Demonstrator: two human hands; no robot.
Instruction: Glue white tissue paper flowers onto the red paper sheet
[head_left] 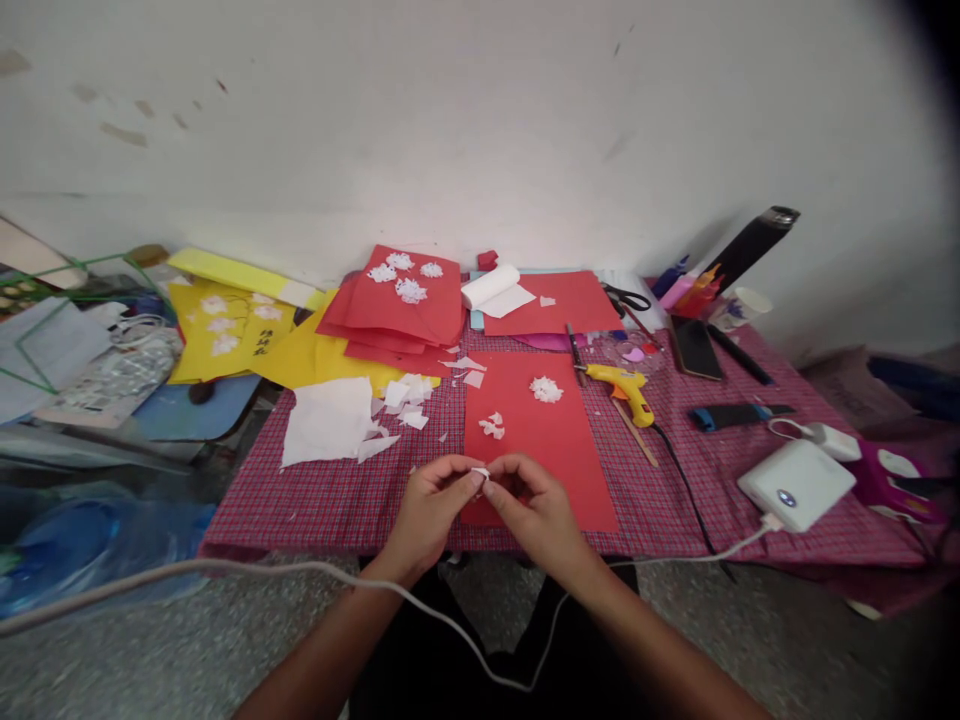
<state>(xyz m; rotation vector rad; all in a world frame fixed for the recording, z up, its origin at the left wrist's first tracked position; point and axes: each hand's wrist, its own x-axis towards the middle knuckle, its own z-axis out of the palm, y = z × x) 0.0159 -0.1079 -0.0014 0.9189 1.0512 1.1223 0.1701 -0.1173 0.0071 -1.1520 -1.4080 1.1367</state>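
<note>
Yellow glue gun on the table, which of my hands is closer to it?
Your right. The right hand is left of the yellow glue gun and nearer you; the left hand is farther left, on the right hand's far side from it.
</note>
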